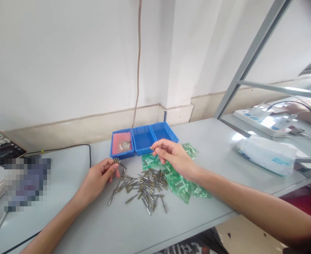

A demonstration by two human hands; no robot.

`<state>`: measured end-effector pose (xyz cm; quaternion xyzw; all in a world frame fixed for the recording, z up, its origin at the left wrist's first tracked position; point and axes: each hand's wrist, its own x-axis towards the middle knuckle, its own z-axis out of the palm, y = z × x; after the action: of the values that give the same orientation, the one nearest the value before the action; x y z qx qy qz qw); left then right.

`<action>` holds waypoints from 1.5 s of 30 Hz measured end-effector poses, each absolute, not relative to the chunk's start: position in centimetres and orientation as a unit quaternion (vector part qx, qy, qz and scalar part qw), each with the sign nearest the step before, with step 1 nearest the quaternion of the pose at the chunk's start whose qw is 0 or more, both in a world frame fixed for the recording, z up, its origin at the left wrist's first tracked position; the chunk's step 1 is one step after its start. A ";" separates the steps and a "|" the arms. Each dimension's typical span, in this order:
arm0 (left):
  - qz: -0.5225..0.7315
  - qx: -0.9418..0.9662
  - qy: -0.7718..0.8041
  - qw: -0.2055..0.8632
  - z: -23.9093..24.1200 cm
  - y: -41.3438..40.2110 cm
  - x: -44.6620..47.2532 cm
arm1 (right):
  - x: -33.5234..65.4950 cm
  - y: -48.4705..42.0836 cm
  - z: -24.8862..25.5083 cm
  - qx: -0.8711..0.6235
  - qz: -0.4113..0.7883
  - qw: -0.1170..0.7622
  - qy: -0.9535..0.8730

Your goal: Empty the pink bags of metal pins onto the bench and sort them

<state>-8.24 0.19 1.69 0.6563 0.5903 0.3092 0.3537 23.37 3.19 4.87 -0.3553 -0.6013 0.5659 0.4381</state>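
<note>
My left hand (102, 173) is closed around a small bunch of metal pins (117, 161), their ends poking up past the thumb and fingers. Over the front of the blue bins, my right hand (169, 154) pinches one small metal pin (151, 148) between thumb and fingertips. Between and below both hands lies a loose heap of metal pins (148, 183), silver with brass-coloured parts, pointing every way. Green plastic bags (180, 185) with small parts inside lie under and beside my right hand.
Three joined blue bins (142, 139) stand near the wall; the left one contains a pink sheet (117, 141) and a clear bag of parts. A white packet (268, 155) lies at right, near a grey metal frame (245, 67). A screen (4, 143) and cables are at left.
</note>
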 end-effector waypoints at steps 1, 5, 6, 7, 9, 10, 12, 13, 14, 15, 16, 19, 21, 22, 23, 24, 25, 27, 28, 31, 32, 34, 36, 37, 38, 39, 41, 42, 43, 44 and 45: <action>0.309 0.656 0.590 0.355 1.7 0.2 -8.2 | 23.4 3.2 4.9 -0.356 0.566 0.438 -0.601; 0.313 0.658 0.582 0.361 1.8 0.2 -8.1 | 23.4 3.2 5.0 -0.365 0.557 0.439 -0.603; 0.315 0.659 0.580 0.361 1.8 0.2 -8.1 | 23.4 3.2 5.0 -0.368 0.551 0.438 -0.607; 0.316 0.660 0.579 0.359 1.8 0.2 -8.1 | 23.4 3.2 5.0 -0.369 0.545 0.438 -0.613; 0.316 0.663 0.579 0.356 1.6 0.2 -8.2 | 23.4 3.2 4.9 -0.367 0.529 0.438 -0.627; 0.315 0.664 0.578 0.354 1.5 0.2 -8.3 | 23.4 3.2 4.9 -0.365 0.522 0.441 -0.633; 0.313 0.667 0.578 0.351 1.3 0.3 -8.5 | 23.4 3.2 4.7 -0.361 0.506 0.448 -0.642; 0.312 0.667 0.578 0.350 1.1 0.3 -8.6 | 23.4 3.2 4.6 -0.359 0.499 0.452 -0.646; 0.313 0.667 0.579 0.349 1.0 0.4 -8.7 | 23.4 3.2 4.5 -0.358 0.494 0.454 -0.649; 0.314 0.667 0.580 0.347 0.9 0.4 -8.7 | 23.4 3.2 4.4 -0.357 0.491 0.455 -0.652; 0.315 0.667 0.581 0.344 0.8 0.5 -8.8 | 23.4 3.2 4.4 -0.357 0.489 0.455 -0.653; 0.317 0.671 0.584 0.330 0.8 0.5 -8.8 | 23.4 3.1 4.5 -0.359 0.496 0.450 -0.650; 0.316 0.671 0.587 0.323 0.9 0.4 -8.8 | 23.4 3.1 4.7 -0.358 0.513 0.446 -0.640; 0.316 0.671 0.589 0.321 1.0 0.4 -8.7 | 23.4 3.1 4.7 -0.355 0.525 0.443 -0.635; 0.316 0.670 0.591 0.320 1.1 0.4 -8.7 | 23.4 3.1 4.8 -0.351 0.536 0.440 -0.629; 0.316 0.670 0.592 0.319 1.2 0.3 -8.7 | 23.4 3.2 4.8 -0.348 0.548 0.438 -0.622; 0.315 0.670 0.591 0.319 1.3 0.3 -8.6 | 23.4 3.2 4.8 -0.345 0.560 0.437 -0.614; 0.315 0.672 0.588 0.319 1.3 0.3 -8.6 | 23.4 3.3 4.7 -0.338 0.585 0.437 -0.594; 0.315 0.673 0.587 0.320 1.4 0.3 -8.5 | 23.4 3.4 4.7 -0.335 0.599 0.437 -0.582; 0.315 0.673 0.586 0.322 1.3 0.3 -8.5 | 23.3 3.5 4.5 -0.326 0.633 0.434 -0.552; 0.314 0.672 0.587 0.324 1.3 0.4 -8.6 | 23.3 3.5 4.5 -0.325 0.638 0.435 -0.546; 0.313 0.671 0.586 0.328 1.1 0.4 -8.7 | 23.4 3.5 4.5 -0.323 0.642 0.440 -0.539; 0.312 0.672 0.586 0.329 1.0 0.4 -8.8 | 23.4 3.6 4.6 -0.323 0.640 0.444 -0.537; 0.312 0.672 0.586 0.329 0.9 0.4 -8.9 | 23.5 3.6 4.6 -0.322 0.639 0.446 -0.537; 0.312 0.672 0.586 0.328 0.8 0.4 -9.0 | 23.5 3.6 4.6 -0.323 0.638 0.448 -0.536; 0.312 0.673 0.586 0.327 0.8 0.5 -9.0 | 23.5 3.6 4.7 -0.324 0.637 0.451 -0.535; 0.313 0.675 0.584 0.324 0.7 0.5 -9.0 | 23.6 3.6 4.7 -0.325 0.634 0.457 -0.532; 0.314 0.678 0.582 0.320 0.7 0.4 -9.0 | 23.6 3.6 4.7 -0.326 0.632 0.459 -0.533; 0.313 0.681 0.582 0.315 0.7 0.4 -9.0 | 23.6 3.6 4.7 -0.327 0.628 0.460 -0.536; 0.311 0.684 0.583 0.308 0.7 0.4 -8.9 | 23.6 3.6 4.8 -0.329 0.624 0.459 -0.541; 0.308 0.688 0.586 0.298 0.6 0.3 -8.9 | 23.6 3.5 4.8 -0.332 0.617 0.458 -0.548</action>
<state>-8.87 0.30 0.63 0.6876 0.5861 0.3080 0.2980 23.57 3.52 4.81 -0.3324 -0.5477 0.6166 0.4576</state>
